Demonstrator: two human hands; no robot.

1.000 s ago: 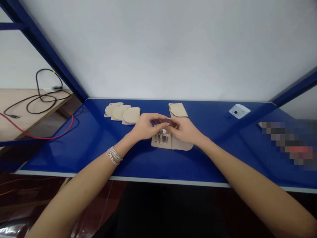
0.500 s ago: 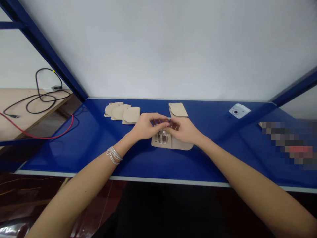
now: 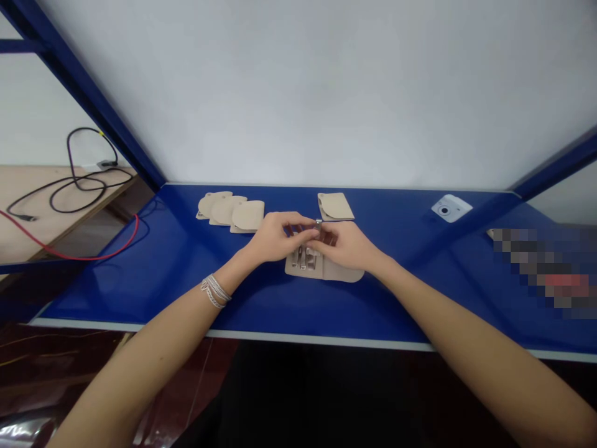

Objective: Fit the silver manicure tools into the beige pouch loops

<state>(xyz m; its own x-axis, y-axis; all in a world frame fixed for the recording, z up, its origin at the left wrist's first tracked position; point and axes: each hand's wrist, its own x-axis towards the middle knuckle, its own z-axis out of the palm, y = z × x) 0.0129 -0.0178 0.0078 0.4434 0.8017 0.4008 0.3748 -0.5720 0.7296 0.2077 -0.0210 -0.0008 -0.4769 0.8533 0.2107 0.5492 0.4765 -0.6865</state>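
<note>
1. Above a blue table (image 3: 140, 298), the left hand (image 3: 275, 238) and right hand (image 3: 347, 244) are pinching a small metal piece (image 3: 318, 225) between their fingertips.
2. Just beneath them, a beige pouch (image 3: 340, 272) is lying open, showing metal tools (image 3: 304, 258).

Silver clasp (image 3: 318, 225), perhaps, above a beige pouch (image 3: 342, 272)

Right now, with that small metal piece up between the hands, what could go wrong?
The small metal piece looks held only at the fingertips of the left hand and right hand, so it could slip. It might drop onto the beige pouch among the metal parts, where it could be hard to pick out, or slide across the glossy blue table.
</note>
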